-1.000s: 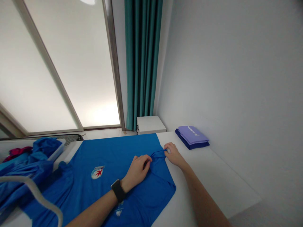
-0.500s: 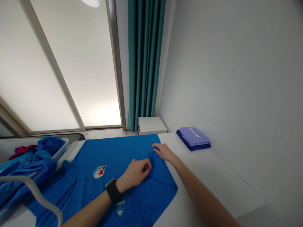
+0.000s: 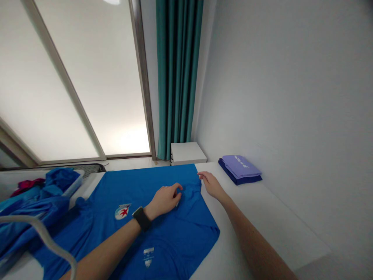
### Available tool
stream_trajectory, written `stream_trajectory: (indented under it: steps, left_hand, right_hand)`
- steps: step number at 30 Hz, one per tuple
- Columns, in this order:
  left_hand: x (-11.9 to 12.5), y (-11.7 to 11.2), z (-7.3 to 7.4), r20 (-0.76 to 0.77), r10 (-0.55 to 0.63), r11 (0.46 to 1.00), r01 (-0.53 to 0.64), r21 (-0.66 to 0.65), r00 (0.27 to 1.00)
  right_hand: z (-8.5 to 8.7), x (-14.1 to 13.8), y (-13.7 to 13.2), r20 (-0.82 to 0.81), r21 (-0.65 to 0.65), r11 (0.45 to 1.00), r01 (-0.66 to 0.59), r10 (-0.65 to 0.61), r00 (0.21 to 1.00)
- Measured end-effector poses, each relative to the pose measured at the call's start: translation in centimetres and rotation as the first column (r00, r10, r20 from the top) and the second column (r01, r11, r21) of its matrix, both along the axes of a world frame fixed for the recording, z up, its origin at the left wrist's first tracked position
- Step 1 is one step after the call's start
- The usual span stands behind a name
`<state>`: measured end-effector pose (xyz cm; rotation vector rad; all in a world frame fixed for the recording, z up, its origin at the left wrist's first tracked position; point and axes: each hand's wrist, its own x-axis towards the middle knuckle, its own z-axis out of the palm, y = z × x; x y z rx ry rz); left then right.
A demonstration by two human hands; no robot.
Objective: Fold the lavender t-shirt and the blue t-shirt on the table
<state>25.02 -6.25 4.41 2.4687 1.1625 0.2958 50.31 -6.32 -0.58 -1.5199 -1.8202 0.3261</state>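
Observation:
A bright blue shirt (image 3: 140,194) with a star logo lies spread flat on the white table (image 3: 262,217). My left hand (image 3: 164,198), with a black watch on its wrist, rests on the shirt near its right side, and its curled fingers pinch the cloth. My right hand (image 3: 211,183) lies at the shirt's right edge with the fingers close together, their tips holding the hem. The cloth between the two hands lies almost smooth.
A folded stack of lilac and navy clothes (image 3: 240,169) sits at the table's far right by the wall. A bin of crumpled blue clothes (image 3: 43,190) stands at the left. A grey hose (image 3: 43,237) curves at lower left. A white cabinet (image 3: 188,153) and teal curtain (image 3: 176,77) stand behind.
The bunched fold between my hands has been pulled flat. My right hand went in towards the left hand, then drew back out to the shirt's edge. My left hand shifted slightly away from me.

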Motion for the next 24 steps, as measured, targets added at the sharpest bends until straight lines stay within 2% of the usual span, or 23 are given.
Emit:
stream_trajectory:
  steps: [5,9,13,16,20,24]
  left_hand:
    - [3.6,2.5,-0.6,-0.007,-0.004,0.987,0.005,0.158,1.000]
    - [6.0,3.0,-1.2,-0.063,-0.005,0.974,0.019,0.225,0.998]
    - [6.9,3.1,-2.2,-0.051,-0.020,0.982,0.029,0.187,0.999]
    - [6.9,3.3,-3.0,0.116,-0.023,0.993,0.009,0.122,0.993]
    - [6.9,3.4,-3.8,0.396,0.017,0.999,-0.005,-0.031,0.918]
    - [6.9,3.3,-3.9,0.413,0.098,0.994,-0.069,-0.084,0.905]
  right_hand:
    - [-1.8,0.5,-0.7,0.075,-0.023,0.999,0.043,-0.041,0.996]
    - [-1.7,-0.2,-1.1,0.142,-0.060,0.996,0.066,-0.056,0.988]
    - [-1.3,-0.7,-1.2,0.223,-0.114,0.989,0.093,-0.066,0.973]
    - [-1.3,-0.7,-1.2,0.233,-0.133,0.985,0.113,-0.080,0.969]
    - [-1.2,-0.5,-1.0,0.169,-0.136,0.984,0.117,-0.093,0.981]
    - [-1.1,-0.4,-0.9,0.133,-0.096,0.991,0.090,-0.077,0.988]
